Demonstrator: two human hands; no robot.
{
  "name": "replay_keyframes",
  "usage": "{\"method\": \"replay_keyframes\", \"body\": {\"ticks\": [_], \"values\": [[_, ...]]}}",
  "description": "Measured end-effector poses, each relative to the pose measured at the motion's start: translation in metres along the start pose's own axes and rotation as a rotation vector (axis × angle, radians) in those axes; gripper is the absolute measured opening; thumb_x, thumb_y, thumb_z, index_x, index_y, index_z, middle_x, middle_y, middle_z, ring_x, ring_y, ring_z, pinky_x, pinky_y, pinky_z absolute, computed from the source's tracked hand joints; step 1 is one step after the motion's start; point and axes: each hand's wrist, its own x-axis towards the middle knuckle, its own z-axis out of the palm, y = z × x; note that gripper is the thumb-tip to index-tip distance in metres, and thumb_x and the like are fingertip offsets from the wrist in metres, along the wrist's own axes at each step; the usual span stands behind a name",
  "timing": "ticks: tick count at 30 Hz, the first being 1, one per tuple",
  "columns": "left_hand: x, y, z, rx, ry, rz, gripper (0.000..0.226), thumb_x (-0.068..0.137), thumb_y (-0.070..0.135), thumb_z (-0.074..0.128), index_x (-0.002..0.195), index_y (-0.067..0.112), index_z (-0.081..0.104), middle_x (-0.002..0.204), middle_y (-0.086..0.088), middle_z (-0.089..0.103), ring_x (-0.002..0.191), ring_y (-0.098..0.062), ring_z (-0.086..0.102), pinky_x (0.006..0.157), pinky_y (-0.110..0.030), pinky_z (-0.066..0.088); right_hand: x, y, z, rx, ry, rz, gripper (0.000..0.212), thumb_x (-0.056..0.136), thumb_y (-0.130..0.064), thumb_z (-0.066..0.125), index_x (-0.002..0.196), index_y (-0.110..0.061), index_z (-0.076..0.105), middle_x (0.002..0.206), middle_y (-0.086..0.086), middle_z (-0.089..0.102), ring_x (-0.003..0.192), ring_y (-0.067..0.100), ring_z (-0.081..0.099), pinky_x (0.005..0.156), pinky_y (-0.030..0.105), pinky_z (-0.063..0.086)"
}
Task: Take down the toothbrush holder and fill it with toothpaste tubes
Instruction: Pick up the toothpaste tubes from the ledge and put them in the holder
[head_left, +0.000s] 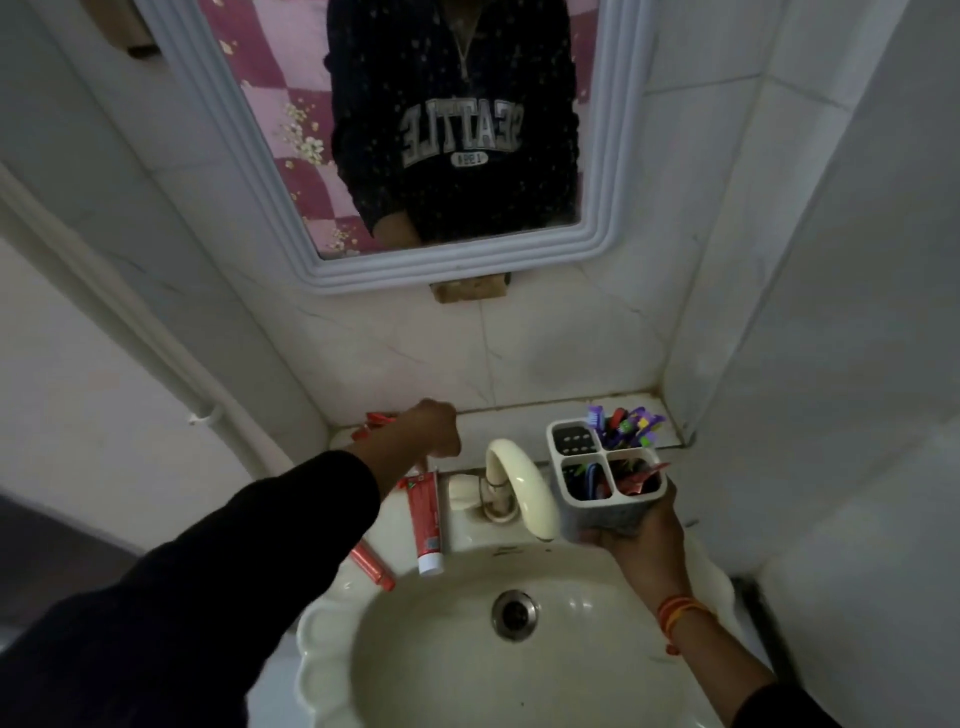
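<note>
While the sink (332, 644) fills the lower view, the toothbrush holder (608, 480) sits cupped from below in the right hand (641, 535), off at 3 o'clock from the tap (514, 483). At 9 o'clock the left hand (431, 428) is curled over red tubes (371, 421) on the ledge; whether it pinches one I cannot tell. Nearest it, a red toothpaste tube (425, 514) lies just below, long axis 12 to 6, cap toward the person.

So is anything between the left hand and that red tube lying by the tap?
Nothing visible. The left hand hovers just behind the red tube, which lies on the sink rim left of the tap. The right hand keeps the holder on the tap's far side.
</note>
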Motion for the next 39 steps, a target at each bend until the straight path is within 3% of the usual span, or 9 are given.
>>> {"method": "replay_keyframes", "body": {"ticks": [5, 12, 15, 19, 22, 24, 29, 32, 39], "values": [[0.013, -0.028, 0.049, 0.021, -0.113, -0.097, 0.038, 0.094, 0.021, 0.063, 0.122, -0.004, 0.062, 0.119, -0.022, 0.070, 0.104, -0.035, 0.073, 0.085, -0.040, 0.062, 0.004, 0.005, -0.005, -0.093, -0.008, -0.030, 0.063, 0.106, 0.007, 0.040, 0.092, -0.043, 0.075, 0.096, -0.007, 0.078, 0.097, 0.030, 0.071, 0.056, 0.048, 0.063], [0.023, -0.041, 0.081, -0.122, 0.200, -0.066, 0.053, 0.090, 0.030, 0.065, 0.129, 0.001, 0.047, 0.127, -0.023, 0.055, 0.113, -0.041, 0.062, 0.093, -0.044, 0.053, 0.009, 0.006, -0.007, -0.107, -0.054, 0.003, 0.063, 0.110, -0.003, 0.034, 0.088, -0.042, 0.079, 0.094, -0.004, 0.080, 0.083, 0.021, 0.077, 0.057, 0.049, 0.062], [0.023, -0.045, 0.072, -0.196, 0.269, -0.010, 0.073, 0.078, 0.036, 0.079, 0.135, 0.006, 0.045, 0.131, -0.022, 0.052, 0.114, -0.042, 0.062, 0.094, -0.045, 0.055, 0.010, 0.007, -0.009, -0.132, -0.054, -0.010, 0.065, 0.107, 0.008, 0.038, 0.095, -0.044, 0.076, 0.095, -0.010, 0.079, 0.090, 0.017, 0.076, 0.055, 0.041, 0.064], [0.013, -0.037, 0.047, -0.349, 0.461, 0.060, 0.073, 0.075, 0.033, 0.082, 0.138, 0.018, 0.049, 0.132, -0.016, 0.046, 0.103, -0.039, 0.066, 0.087, -0.041, 0.059, 0.004, 0.005, -0.010, -0.151, -0.029, 0.038, 0.040, 0.092, 0.001, 0.071, 0.121, -0.026, 0.063, 0.097, -0.002, 0.074, 0.095, 0.022, 0.074, 0.059, 0.013, 0.059], [-0.002, -0.024, 0.028, -0.441, 0.602, 0.141, 0.067, 0.079, 0.032, 0.080, 0.140, 0.022, 0.055, 0.138, -0.010, 0.042, 0.106, -0.029, 0.064, 0.091, -0.032, 0.054, 0.005, 0.005, -0.005, -0.209, -0.092, 0.024, 0.064, 0.106, 0.007, 0.041, 0.091, -0.044, 0.076, 0.089, -0.012, 0.079, 0.082, 0.014, 0.077, 0.056, 0.041, 0.065], [-0.013, -0.014, 0.013, -0.513, 0.679, 0.217, 0.059, 0.077, 0.033, 0.083, 0.131, 0.023, 0.062, 0.134, -0.006, 0.052, 0.103, -0.019, 0.061, 0.090, -0.028, 0.051, 0.002, 0.001, 0.000, -0.256, -0.062, -0.005, 0.052, 0.102, 0.006, 0.052, 0.102, -0.042, 0.073, 0.090, -0.010, 0.077, 0.084, 0.015, 0.074, 0.064, 0.048, 0.065], [-0.044, 0.020, -0.028, -0.546, 0.789, 0.530, 0.020, 0.087, 0.024, 0.077, 0.103, 0.012, 0.077, 0.086, -0.004, 0.076, 0.070, -0.010, 0.064, 0.073, -0.031, 0.057, -0.002, 0.002, 0.001, -0.117, -0.051, 0.019, 0.046, 0.109, -0.016, 0.042, 0.091, -0.036, 0.080, 0.093, -0.001, 0.080, 0.092, 0.030, 0.073, 0.064, 0.057, 0.061], [-0.074, 0.048, -0.046, -0.470, 0.833, 0.705, 0.018, 0.093, 0.025, 0.072, 0.096, 0.010, 0.081, 0.068, 0.001, 0.071, 0.052, 0.000, 0.054, 0.059, -0.016, 0.046, -0.005, -0.002, 0.005, -0.064, 0.009, 0.036, 0.036, 0.107, -0.029, 0.044, 0.097, -0.030, 0.078, 0.101, 0.007, 0.079, 0.100, 0.035, 0.066, 0.069, 0.056, 0.060], [-0.095, 0.087, -0.024, -0.261, 0.642, 0.838, 0.021, 0.092, 0.026, 0.069, 0.081, 0.012, 0.080, 0.060, 0.001, 0.069, 0.049, -0.006, 0.058, 0.055, -0.023, 0.048, -0.005, -0.001, -0.001, -0.151, 0.001, 0.012, 0.038, 0.105, -0.006, 0.052, 0.096, -0.036, 0.074, 0.084, -0.007, 0.078, 0.079, 0.018, 0.073, 0.061, 0.047, 0.062]]}}
